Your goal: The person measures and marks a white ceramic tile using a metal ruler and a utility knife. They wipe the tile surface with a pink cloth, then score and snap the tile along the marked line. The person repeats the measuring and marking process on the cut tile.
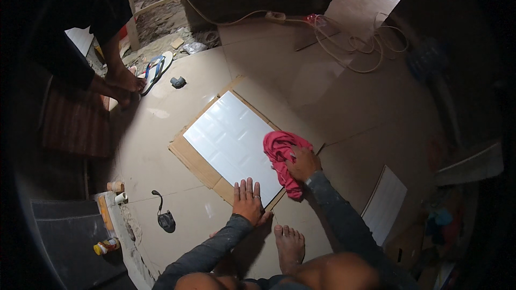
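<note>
- A flattened brown cardboard sheet (189, 157), packaging material, lies on the floor at centre, its edges showing around the white tile resting on it.
- A small yellow bottle with a red-and-white label (106, 246) lies on its side on the dark ledge at near left.
- A small white roll or container (121, 197) stands on the same ledge, just beyond the bottle; its kind cannot be made out.
- No signs or screens are visible.
</note>
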A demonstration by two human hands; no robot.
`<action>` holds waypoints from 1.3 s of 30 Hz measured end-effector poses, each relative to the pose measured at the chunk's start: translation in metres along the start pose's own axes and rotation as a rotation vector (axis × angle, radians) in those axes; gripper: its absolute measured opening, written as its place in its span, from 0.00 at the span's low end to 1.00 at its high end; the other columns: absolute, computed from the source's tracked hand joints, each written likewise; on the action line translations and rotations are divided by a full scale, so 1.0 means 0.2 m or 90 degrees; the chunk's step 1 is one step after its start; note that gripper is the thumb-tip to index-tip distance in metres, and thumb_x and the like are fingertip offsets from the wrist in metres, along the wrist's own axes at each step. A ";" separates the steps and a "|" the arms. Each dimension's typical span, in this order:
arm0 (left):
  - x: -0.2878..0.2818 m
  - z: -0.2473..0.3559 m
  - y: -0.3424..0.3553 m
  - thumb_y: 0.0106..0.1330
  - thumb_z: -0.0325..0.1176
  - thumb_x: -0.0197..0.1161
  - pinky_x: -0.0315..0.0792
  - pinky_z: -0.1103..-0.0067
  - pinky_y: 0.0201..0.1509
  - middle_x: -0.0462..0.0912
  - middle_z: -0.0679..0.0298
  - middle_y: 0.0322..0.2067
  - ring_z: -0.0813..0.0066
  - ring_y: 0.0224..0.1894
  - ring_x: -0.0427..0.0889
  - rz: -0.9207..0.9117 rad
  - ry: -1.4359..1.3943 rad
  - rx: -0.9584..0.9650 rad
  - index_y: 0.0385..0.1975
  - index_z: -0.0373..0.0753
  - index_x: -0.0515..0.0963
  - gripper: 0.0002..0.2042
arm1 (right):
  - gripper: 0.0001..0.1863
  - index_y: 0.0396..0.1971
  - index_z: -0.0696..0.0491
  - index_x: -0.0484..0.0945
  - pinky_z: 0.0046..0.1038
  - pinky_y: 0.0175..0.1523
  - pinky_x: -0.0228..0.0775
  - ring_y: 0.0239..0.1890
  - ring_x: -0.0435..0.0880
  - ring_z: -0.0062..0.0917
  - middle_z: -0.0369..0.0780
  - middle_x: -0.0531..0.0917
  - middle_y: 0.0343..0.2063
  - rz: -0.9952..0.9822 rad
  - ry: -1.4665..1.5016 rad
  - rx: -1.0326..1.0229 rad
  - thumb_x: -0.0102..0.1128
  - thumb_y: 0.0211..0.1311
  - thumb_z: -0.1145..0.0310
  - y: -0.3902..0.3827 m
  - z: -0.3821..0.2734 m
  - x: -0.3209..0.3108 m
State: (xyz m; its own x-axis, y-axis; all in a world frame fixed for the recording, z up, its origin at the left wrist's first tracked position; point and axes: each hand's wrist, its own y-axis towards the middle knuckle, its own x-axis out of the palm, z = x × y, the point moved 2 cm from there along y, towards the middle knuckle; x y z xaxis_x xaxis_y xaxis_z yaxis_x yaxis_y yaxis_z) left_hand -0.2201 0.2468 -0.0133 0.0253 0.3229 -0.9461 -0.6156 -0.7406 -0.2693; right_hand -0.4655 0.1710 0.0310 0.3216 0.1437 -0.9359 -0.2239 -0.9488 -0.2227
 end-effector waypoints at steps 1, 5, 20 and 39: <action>-0.01 0.00 0.00 0.64 0.72 0.56 0.36 0.45 0.81 0.53 0.32 0.76 0.33 0.80 0.48 -0.011 0.002 -0.001 0.76 0.27 0.56 0.55 | 0.23 0.49 0.53 0.82 0.50 0.56 0.77 0.51 0.84 0.53 0.53 0.86 0.45 -0.009 0.008 0.030 0.63 0.58 0.55 -0.04 0.06 0.03; -0.02 0.00 0.01 0.65 0.73 0.55 0.36 0.45 0.81 0.52 0.31 0.76 0.31 0.80 0.47 -0.025 -0.043 -0.007 0.76 0.26 0.56 0.55 | 0.24 0.47 0.53 0.85 0.49 0.57 0.78 0.51 0.86 0.52 0.54 0.87 0.45 -0.165 -0.053 0.165 0.62 0.55 0.53 -0.27 0.33 0.00; 0.06 -0.18 -0.04 0.55 0.41 0.78 0.77 0.65 0.53 0.83 0.45 0.41 0.48 0.46 0.83 0.144 -0.674 -0.436 0.48 0.20 0.75 0.31 | 0.38 0.58 0.60 0.78 0.47 0.61 0.74 0.59 0.79 0.47 0.52 0.80 0.56 0.057 -0.015 -0.044 0.70 0.59 0.42 -0.02 -0.01 0.08; 0.31 -0.44 -0.06 0.74 0.37 0.55 0.78 0.62 0.53 0.85 0.52 0.43 0.59 0.46 0.85 0.426 -1.295 -0.663 0.50 0.27 0.81 0.18 | 0.36 0.31 0.61 0.85 0.46 0.49 0.78 0.41 0.87 0.49 0.56 0.87 0.36 -0.032 0.151 -0.006 0.64 0.63 0.34 0.07 -0.12 0.09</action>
State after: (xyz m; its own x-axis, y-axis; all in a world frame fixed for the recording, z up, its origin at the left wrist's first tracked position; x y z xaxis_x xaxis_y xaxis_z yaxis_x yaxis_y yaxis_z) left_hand -0.1411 0.2234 -0.0855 -0.8225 -0.5264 0.2157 0.2465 -0.6715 -0.6988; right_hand -0.4415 0.1531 0.0180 0.5401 0.1223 -0.8327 -0.1943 -0.9446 -0.2647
